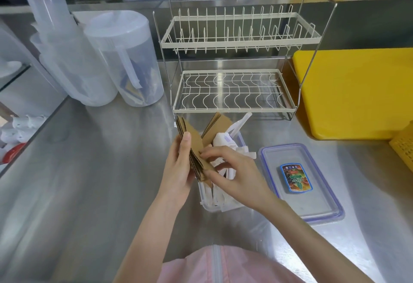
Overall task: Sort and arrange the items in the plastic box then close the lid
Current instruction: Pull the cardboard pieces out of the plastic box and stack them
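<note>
A clear plastic box (206, 207) stands on the steel counter in front of me, filled with white paper-wrapped items (220, 197) and white plastic pieces (223, 140). My left hand (178, 171) grips a stack of brown cardboard sleeves (192, 141) upright over the box's left side. My right hand (232, 171) pinches the near edge of that stack with thumb and forefinger. A second bunch of cardboard sleeves (218, 124) leans at the box's far end. The box's lid (299, 182), clear with a blue-purple rim and a colourful label, lies flat to the right of the box.
A white two-tier wire dish rack (237, 41) stands just behind the box. Translucent plastic jugs (125, 59) crowd the back left. A yellow cutting board (357, 92) and a yellow basket (404, 148) sit at the right. The counter's left edge (33, 135) drops off.
</note>
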Tool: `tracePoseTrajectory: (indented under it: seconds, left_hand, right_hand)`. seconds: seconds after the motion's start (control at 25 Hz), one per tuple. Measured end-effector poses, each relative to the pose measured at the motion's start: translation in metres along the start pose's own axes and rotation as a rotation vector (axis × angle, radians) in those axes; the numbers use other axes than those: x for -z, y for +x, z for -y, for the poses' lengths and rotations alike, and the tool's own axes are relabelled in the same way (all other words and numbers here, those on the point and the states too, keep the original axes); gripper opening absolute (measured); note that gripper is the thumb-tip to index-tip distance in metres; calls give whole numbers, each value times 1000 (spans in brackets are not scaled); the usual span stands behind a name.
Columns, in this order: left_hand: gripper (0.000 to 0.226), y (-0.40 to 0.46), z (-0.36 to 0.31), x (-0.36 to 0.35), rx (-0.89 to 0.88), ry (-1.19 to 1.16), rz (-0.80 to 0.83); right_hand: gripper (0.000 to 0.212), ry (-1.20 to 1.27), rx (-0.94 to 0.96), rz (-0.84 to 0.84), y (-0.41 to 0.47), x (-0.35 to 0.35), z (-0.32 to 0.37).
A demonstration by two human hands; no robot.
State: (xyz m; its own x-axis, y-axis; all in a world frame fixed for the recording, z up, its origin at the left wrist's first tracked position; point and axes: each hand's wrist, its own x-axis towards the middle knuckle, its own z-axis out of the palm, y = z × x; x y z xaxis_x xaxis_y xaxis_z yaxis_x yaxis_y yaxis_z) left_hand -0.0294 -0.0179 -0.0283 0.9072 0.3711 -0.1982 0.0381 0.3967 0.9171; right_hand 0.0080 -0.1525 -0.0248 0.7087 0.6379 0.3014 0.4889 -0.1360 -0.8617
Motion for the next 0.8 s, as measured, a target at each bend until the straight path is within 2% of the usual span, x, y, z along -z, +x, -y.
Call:
tracePoseTrajectory:
  seconds: [0.16, 0.2, 0.28, 0.36, 0.48, 0.52, 0.56, 0.68, 0.8]
  left_hand:
    - [29, 5, -1, 10, 28, -53, -51]
    - [24, 5, -2, 11, 28, -64, -65]
    - [20, 4, -2, 14, 35, -100, -76]
    - [20, 3, -2, 16, 55, -125, -92]
    - [22, 3, -1, 21, 114, -158, -148]
    - [23, 3, -2, 24, 134, -166, -157]
    - [23, 4, -3, 27, 142, -172, -160]
    - [25, 6, -4, 32, 137, -195, -175]
    - [23, 7, -5, 34, 123, -176, -198]
  right_hand:
    - [23, -33, -75, 192, 15, 12, -6]
    - [22, -67, -115, 159, 26, 18, -11]
    - [24, -195, -159, -10, 54, 30, -24]
    - [33, -361, -170, -80, 84, 38, -42]
    - [59, -566, -243, 138, 114, 40, -73]
    - [60, -591, -258, 202, 118, 38, -81]
    - [55, -594, -252, 224, 121, 34, -87]
    - [31, -525, -223, 136, 121, 30, -95]
    - [25, -530, -191, 118, 119, 34, -87]
